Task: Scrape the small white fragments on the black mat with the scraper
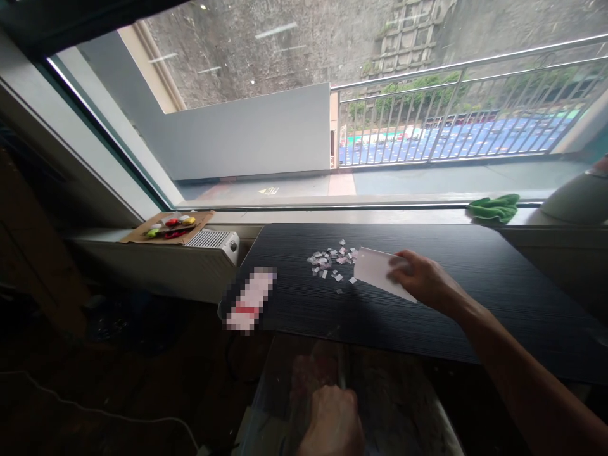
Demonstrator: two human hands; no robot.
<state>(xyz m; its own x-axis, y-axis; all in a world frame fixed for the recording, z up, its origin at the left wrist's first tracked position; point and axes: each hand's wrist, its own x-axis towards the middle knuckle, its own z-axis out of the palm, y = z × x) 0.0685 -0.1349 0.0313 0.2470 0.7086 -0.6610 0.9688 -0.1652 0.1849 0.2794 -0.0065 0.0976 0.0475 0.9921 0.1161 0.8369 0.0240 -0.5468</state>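
My right hand (420,278) is closed on the end of a thin white card (373,267), tilted over the dark table (427,335). At the card's far left edge lies a loose heap of small white scraps (330,258), with a few scattered pieces around it. My left hand (333,421) is below the table's front edge, curled into a fist over a dim container-like thing (399,396). What its fingers grip, if anything, is hidden.
A blurred pink-and-white item (251,297) lies at the table's left edge. Beyond it a radiator (209,244) carries cardboard (137,233) with colourful small things. A green cloth (494,208) rests on the windowsill. A white cable (114,415) crosses the floor.
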